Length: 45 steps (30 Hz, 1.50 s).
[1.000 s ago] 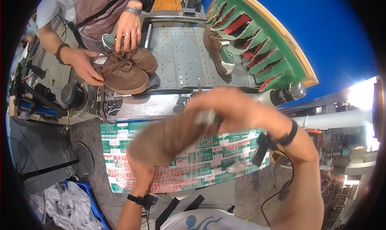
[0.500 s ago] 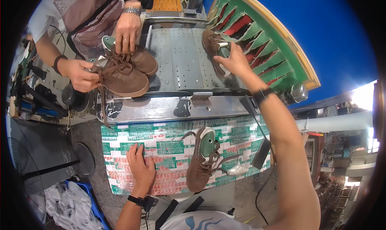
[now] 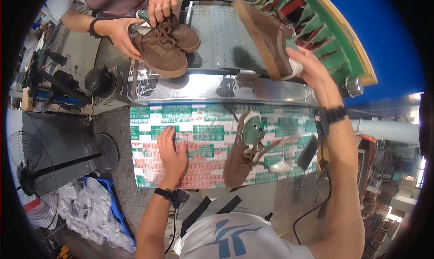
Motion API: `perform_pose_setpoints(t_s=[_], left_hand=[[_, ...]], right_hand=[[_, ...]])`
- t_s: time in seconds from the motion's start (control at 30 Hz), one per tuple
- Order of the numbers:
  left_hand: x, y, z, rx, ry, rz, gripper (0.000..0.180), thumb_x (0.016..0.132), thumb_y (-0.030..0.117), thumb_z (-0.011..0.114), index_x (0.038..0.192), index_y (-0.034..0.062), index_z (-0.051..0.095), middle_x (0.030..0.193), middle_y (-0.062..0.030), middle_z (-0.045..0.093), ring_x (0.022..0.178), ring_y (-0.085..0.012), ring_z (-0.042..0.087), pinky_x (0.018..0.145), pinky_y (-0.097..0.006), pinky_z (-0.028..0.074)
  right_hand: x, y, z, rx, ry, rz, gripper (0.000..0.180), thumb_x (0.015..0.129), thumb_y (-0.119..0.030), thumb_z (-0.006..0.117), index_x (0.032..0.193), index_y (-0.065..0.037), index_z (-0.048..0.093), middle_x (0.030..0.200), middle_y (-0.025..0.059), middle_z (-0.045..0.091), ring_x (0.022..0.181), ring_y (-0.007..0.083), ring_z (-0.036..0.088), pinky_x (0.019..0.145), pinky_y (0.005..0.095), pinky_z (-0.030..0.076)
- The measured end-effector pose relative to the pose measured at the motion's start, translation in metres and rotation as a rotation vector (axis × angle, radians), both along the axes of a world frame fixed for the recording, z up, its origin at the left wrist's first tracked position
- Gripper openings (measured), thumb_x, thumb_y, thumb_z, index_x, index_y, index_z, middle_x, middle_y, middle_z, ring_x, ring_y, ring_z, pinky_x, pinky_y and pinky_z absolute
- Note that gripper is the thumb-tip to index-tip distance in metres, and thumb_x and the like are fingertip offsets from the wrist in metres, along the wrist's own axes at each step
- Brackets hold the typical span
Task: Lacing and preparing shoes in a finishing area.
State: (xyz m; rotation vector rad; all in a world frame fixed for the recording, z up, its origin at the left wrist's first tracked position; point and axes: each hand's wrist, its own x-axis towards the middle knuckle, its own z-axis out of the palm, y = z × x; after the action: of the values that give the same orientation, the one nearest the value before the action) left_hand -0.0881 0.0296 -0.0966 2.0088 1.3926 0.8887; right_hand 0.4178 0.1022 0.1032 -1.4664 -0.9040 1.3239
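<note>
Left hand [image 3: 171,151] flat, palm down; right hand [image 3: 307,66] outstretched, gripping.

A black floor fan [image 3: 31,168] stands beside a blue crate [image 3: 108,204] of clear bags [image 3: 86,209].

Grey concrete floor [image 3: 63,132] at nine o'clock, a black pedestal fan [image 3: 27,173] at eight, bright daylight, perhaps a doorway, at four.

Hidden and cut-off parts around the shoes

The right hand [image 3: 304,65] covers the heel of the brown shoe [image 3: 266,37] it grips, its fingertips out of sight behind it. The co-worker's hands [image 3: 118,33] mask the back of the laced pair [image 3: 165,46]; the picture's top edge cuts that person off.
</note>
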Motion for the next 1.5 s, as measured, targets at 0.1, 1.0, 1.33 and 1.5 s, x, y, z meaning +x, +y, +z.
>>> perform_pose_setpoints(t_s=[0.1,1.0,1.33,1.5], left_hand=[[-0.015,-0.002,0.004,-0.161,-0.290,0.087,0.053,0.114,0.023,0.054,0.158,-0.0040,0.050,0.162,-0.0249,0.050,0.154,-0.0409,0.043,0.126,-0.052,0.039],[-0.062,-0.154,0.033,-0.512,-0.663,0.257,0.045,0.105,0.001,0.069,0.149,0.0007,0.061,0.142,-0.0089,0.068,0.130,-0.0183,0.063,0.114,-0.035,0.051],[-0.037,-0.171,0.047,-0.046,-0.202,0.028,0.026,0.091,0.001,0.084,0.114,0.0035,0.072,0.099,-0.0101,0.069,0.085,-0.0262,0.068,0.077,-0.038,0.059],[-0.039,-0.182,0.043,0.010,-0.235,0.030,0.022,0.089,0.006,0.084,0.107,0.0074,0.072,0.094,-0.0074,0.072,0.089,-0.0304,0.071,0.076,-0.043,0.057]], right_hand=[[-0.080,-0.047,0.055,0.139,-0.288,0.267,0.070,0.094,-0.013,0.086,0.156,0.002,0.059,0.140,0.0055,0.072,0.126,0.0115,0.065,0.107,0.0318,0.054],[-0.323,-0.281,-0.150,0.044,-0.082,-0.076,0.039,0.102,0.004,0.049,0.132,0.002,0.074,0.128,0.0093,0.077,0.111,0.0124,0.069,0.098,0.0287,0.054],[-0.360,-0.229,-0.098,0.629,-1.065,0.101,0.015,0.089,-0.025,0.085,0.094,-0.011,0.080,0.090,0.0056,0.071,0.097,0.0296,0.065,0.092,0.0462,0.043],[-0.380,-0.218,-0.092,0.622,-1.416,0.282,0.021,0.080,-0.026,0.090,0.087,-0.013,0.075,0.084,0.0039,0.064,0.093,0.0281,0.062,0.089,0.0457,0.043]])
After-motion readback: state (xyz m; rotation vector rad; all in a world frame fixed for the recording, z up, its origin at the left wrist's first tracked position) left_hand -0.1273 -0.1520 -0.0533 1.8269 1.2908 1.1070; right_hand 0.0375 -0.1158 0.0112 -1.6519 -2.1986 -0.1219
